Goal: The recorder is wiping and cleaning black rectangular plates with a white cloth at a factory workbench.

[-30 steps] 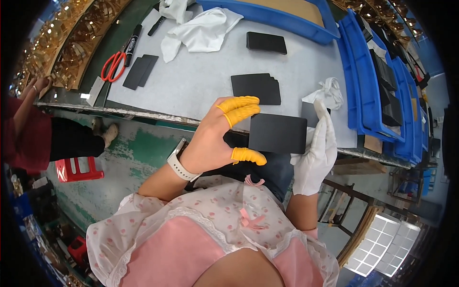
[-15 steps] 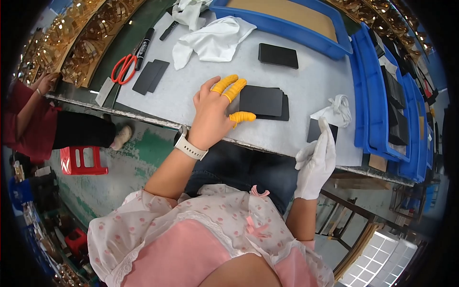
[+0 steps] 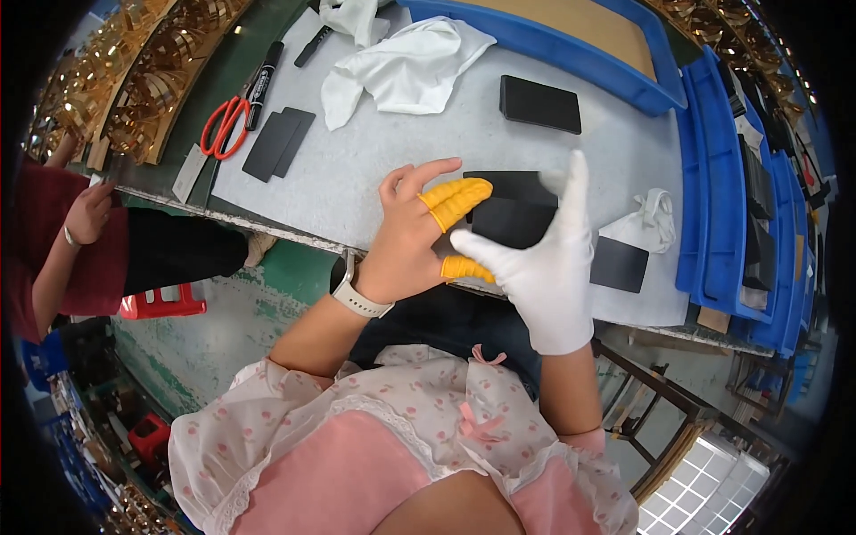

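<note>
My left hand (image 3: 415, 236), with yellow finger covers on the thumb and two fingers, is at the left side of a thin black plate (image 3: 514, 223). Its covered fingers and thumb bracket that plate, which lies askew over another dark plate (image 3: 506, 184). My right hand (image 3: 546, 267), in a white glove, is beside the plate's right side. Its fingers point up and its thumb stretches left, so it is open, partly hiding the plates. One more black plate (image 3: 619, 264) rests to the right of the glove, beside a crumpled white cloth (image 3: 655, 218).
A black stack (image 3: 540, 104) lies farther back, before a blue tray (image 3: 571, 58). Blue bins (image 3: 713, 178) with dark plates line the right. At left are two overlapping plates (image 3: 278, 144), red scissors (image 3: 225, 127), a marker (image 3: 264, 85) and white cloth (image 3: 410, 67). A person (image 3: 85, 223) stands far left.
My right hand has moved left from the plate by the cloth to the middle plates. My left hand has drawn nearer to me, and the top plate has shifted the same way.
</note>
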Demonstrator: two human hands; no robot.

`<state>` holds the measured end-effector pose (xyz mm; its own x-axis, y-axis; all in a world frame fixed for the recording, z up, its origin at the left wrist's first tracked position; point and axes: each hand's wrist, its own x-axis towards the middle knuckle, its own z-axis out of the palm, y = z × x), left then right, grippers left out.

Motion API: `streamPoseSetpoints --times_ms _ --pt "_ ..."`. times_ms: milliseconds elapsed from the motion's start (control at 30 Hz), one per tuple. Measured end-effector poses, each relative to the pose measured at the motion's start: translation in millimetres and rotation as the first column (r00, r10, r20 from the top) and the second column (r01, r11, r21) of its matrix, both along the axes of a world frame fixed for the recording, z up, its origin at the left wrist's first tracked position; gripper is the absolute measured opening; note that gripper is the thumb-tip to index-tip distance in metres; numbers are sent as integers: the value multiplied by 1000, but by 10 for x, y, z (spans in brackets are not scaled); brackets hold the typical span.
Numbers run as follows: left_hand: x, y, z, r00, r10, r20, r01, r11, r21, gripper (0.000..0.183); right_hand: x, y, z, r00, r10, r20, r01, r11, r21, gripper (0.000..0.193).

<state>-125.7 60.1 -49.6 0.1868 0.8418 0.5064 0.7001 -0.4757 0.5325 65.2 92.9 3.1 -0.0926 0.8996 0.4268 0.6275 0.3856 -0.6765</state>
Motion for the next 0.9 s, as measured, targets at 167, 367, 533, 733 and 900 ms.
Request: streamPoseSetpoints --times_ms 167,367,533,733,900 --pt "-41 -5 1 997 -21 70 22 1000 -1 83 -32 167 157 952 -36 -304 -89 917 -388 73" --pt "-76 -12 11 986 -50 157 49 999 10 83 122 302 2 974 -59 -219 44 996 -76 54" --pt "-137 -32 -2 970 -63 234 62 998 11 84 330 273 216 881 -249 -403 165 959 -231 51" --pt "-147 -39 -26 972 -51 230 46 999 28 84 366 128 329 853 -256 -456 126 947 -295 50" --pt "-144 -62 -14 975 -30 222 20 999 47 84 441 92 160 969 -97 -228 102 995 11 64"
